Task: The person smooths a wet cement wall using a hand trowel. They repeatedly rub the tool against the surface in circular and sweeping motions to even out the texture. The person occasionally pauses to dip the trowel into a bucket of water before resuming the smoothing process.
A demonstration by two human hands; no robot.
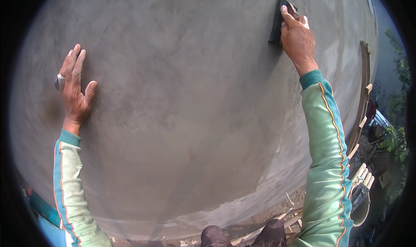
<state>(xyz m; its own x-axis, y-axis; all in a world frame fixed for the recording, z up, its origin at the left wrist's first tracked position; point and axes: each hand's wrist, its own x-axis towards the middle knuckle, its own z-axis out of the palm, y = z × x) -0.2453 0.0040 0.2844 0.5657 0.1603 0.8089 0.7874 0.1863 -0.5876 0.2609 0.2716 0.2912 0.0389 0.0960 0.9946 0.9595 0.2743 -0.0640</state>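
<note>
A grey, freshly plastered wall (186, 104) fills most of the head view, with darker damp patches and a paler band low down. High on the right, my right hand (299, 37) is closed round a black hand float (275, 26), whose flat side is against the plaster. My thumb lies along its top, and the grip is mostly hidden by my fingers. On the left, my left hand (74, 84) rests on or close against the wall, fingers stretched upward and thumb apart. It holds nothing and wears a ring with a dark stone (60, 81).
A wooden ladder (363, 91) leans along the right side. Below it is a pale bucket (363, 210) near a bundle of light poles. Green leaves (396, 143) hang at the far right. Timber pieces (277, 219) lie below by my knees (216, 236). Something blue (50, 229) shows lower left.
</note>
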